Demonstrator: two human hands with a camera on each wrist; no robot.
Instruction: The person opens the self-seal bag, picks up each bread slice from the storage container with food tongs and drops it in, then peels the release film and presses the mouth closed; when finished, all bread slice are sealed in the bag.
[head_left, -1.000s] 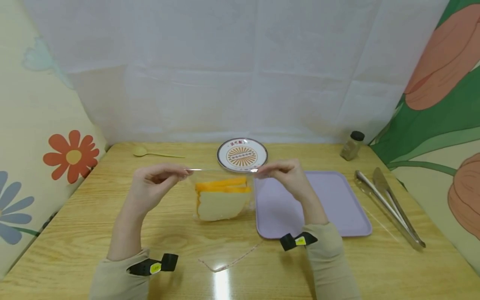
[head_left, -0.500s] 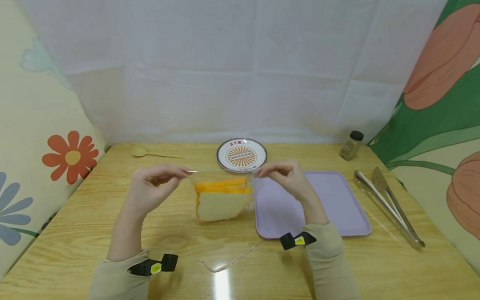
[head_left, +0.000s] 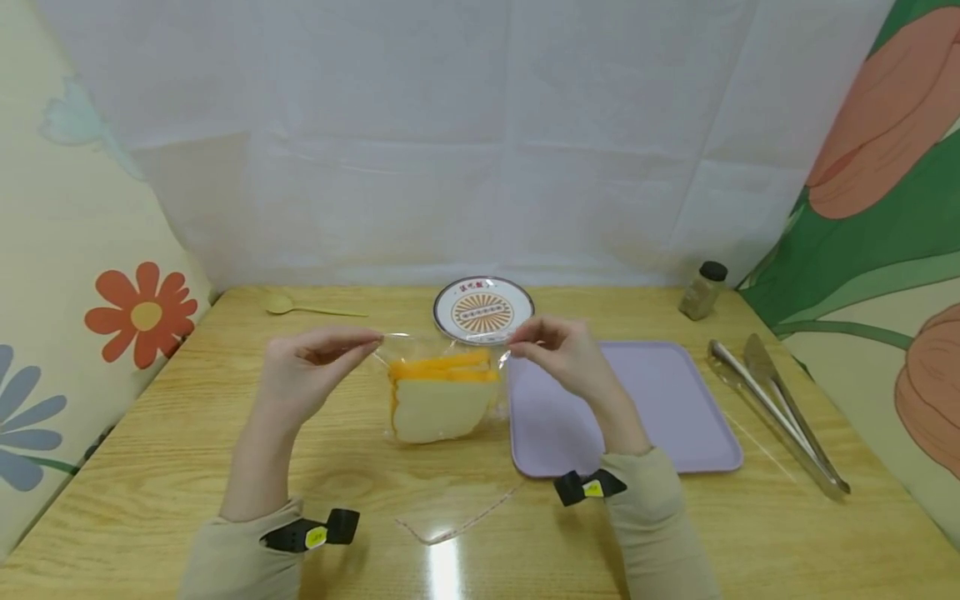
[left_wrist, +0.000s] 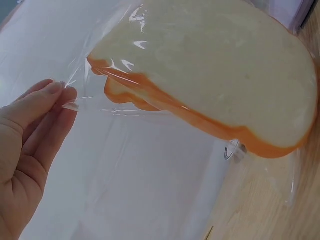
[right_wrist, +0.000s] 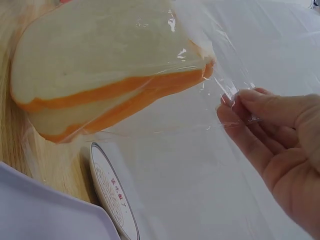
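A clear plastic bag (head_left: 504, 392) stands upright on the table with two slices of bread (head_left: 444, 410) inside, pale with orange crusts. My left hand (head_left: 311, 371) pinches the bag's top left corner between thumb and fingertips. At the top right corner, my right hand (head_left: 564, 358) pinches the film the same way. In the left wrist view, the thumb and fingers meet on the film beside the bread (left_wrist: 215, 65). The right wrist view shows both slices, their crusts side by side, and creased film at the fingertips.
Behind the bag lies a round patterned plate (head_left: 483, 310). A lilac tray (head_left: 660, 408) sits to the right, with metal tongs (head_left: 780, 417) and a seasoning jar (head_left: 703, 292) beyond. A gold spoon (head_left: 315, 310) lies back left; a thin twisted string (head_left: 457, 530) lies in front.
The bag's top edge has gone from a taut straight line to a looser, creased one. Both hands have shifted slightly inward, still pinching its corners.
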